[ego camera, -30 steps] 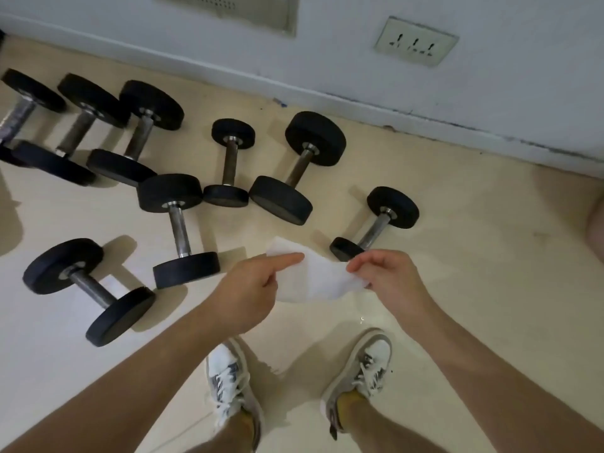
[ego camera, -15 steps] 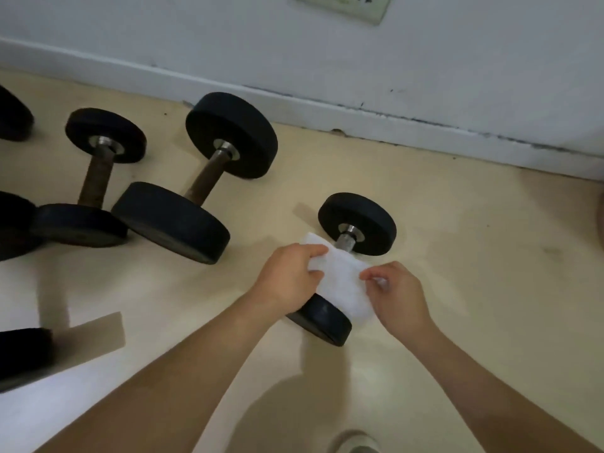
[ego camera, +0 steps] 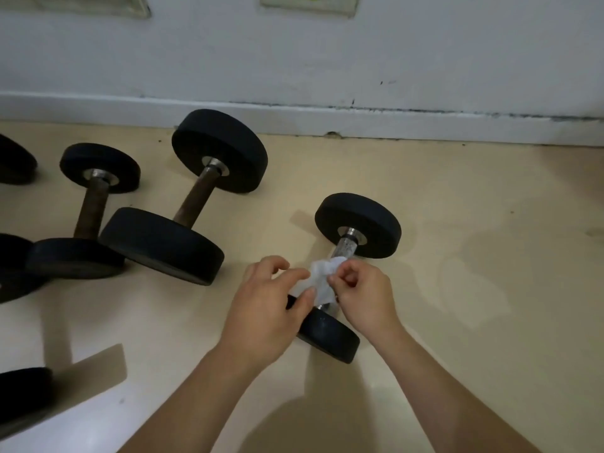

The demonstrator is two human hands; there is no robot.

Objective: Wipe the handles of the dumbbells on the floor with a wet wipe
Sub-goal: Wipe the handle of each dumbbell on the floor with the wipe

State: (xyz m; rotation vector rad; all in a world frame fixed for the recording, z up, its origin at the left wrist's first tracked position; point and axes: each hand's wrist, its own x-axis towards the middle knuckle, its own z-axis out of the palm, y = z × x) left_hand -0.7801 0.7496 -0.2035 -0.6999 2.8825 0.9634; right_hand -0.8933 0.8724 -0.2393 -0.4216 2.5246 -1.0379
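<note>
bigger dumbbell [ego camera: 183, 197] close on the left; left hand [ego camera: 264, 308] and right hand [ego camera: 366, 299] pinch the wet wipe [ego camera: 322, 279], now scrunched round the small dumbbell [ego camera: 358, 223] handle [ego camera: 344, 248], not spread flat

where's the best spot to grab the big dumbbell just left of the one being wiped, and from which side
Grip the big dumbbell's brown handle, midway between the black heads, coming from above and the right. The heads lift the bar off the floor, leaving room for fingers; a smaller dumbbell crowds its left side.
</note>
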